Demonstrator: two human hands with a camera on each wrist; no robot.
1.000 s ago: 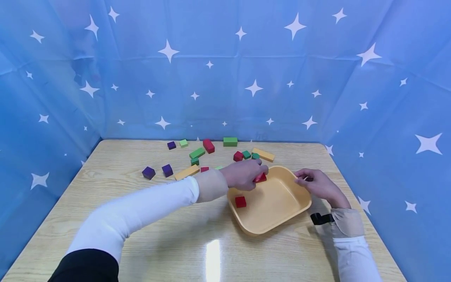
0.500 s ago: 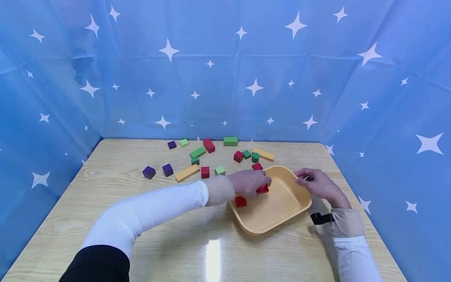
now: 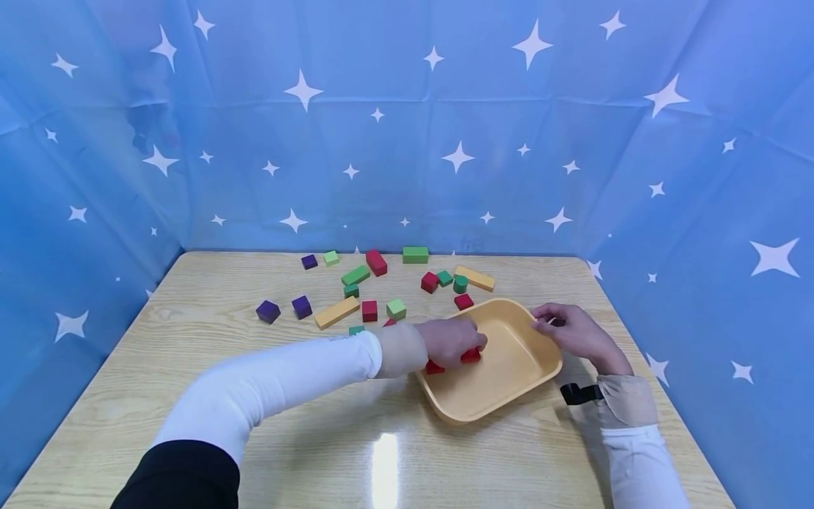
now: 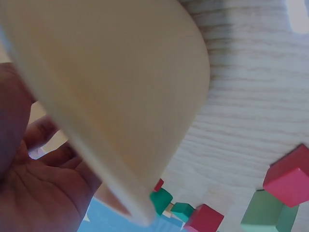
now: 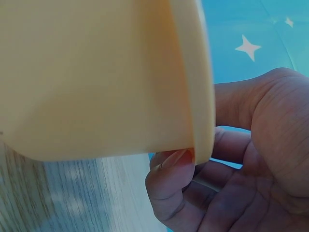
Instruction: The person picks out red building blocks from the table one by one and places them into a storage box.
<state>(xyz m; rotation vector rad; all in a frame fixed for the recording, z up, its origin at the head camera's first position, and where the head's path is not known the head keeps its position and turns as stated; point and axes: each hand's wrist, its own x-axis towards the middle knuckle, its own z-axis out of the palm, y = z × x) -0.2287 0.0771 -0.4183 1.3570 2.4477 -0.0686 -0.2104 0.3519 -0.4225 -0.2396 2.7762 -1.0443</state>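
My left hand [image 3: 453, 342] reaches over the near-left wall of a yellow-orange plastic tray [image 3: 509, 396] and holds a red block [image 3: 470, 355] low inside it. Another red block [image 3: 435, 368] lies in the tray, partly covered by that hand. In the left wrist view the tray's outer wall [image 4: 130, 82] hides the held block, and only part of the left hand [image 4: 43, 188] shows beyond the rim. At the tray's far right corner my right hand [image 3: 575, 336] pinches the rim, its fingers [image 5: 169, 181] curled beneath the lip in the right wrist view.
Behind and left of the tray lie several loose blocks: a red cube [image 3: 369, 311], a light green cube [image 3: 396, 309], a dark green cylinder [image 3: 461, 284], a yellow bar [image 3: 337, 312] and purple blocks [image 3: 268, 312]. A blue starry curtain [image 3: 407, 141] surrounds the wooden table [image 3: 305, 452].
My left hand has come from the tray's far rim nearer and lower into the tray, carrying the red block. Blocks it covered behind are visible now. The right hand and tray stay put.
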